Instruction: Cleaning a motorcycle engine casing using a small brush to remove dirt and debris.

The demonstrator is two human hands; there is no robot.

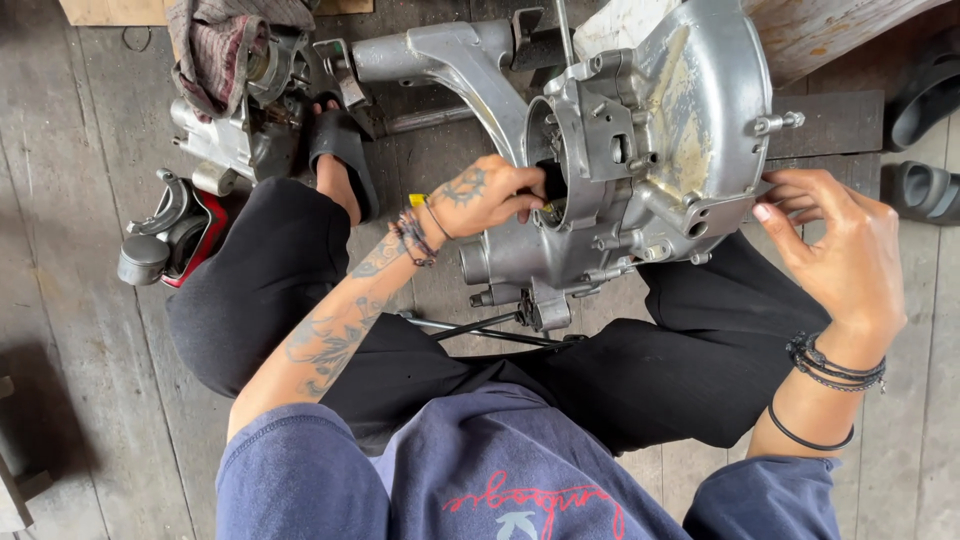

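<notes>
**Working inside the engine casing's round opening**

A person sits on the wooden floor (80,300) with a silver engine casing (650,130) standing between the knees. The left hand (487,195) reaches into the casing's round opening (548,150); its grip is closed around a small tool with a yellow handle end (417,200), whose working tip is hidden inside the opening. The right hand (835,250) steadies the casing's right edge, fingers half curled and pressing a flange, holding nothing loose.

The step in hand looks like loosening or seating a part deep in the opening. The next move likely calls for keeping the casing braced while the tool turns or levers.

The opening's contents cannot be made out. Another engine part (235,130) lies at upper left under a rag (215,50), and a red and grey component (175,235) sits beside the left knee.
</notes>
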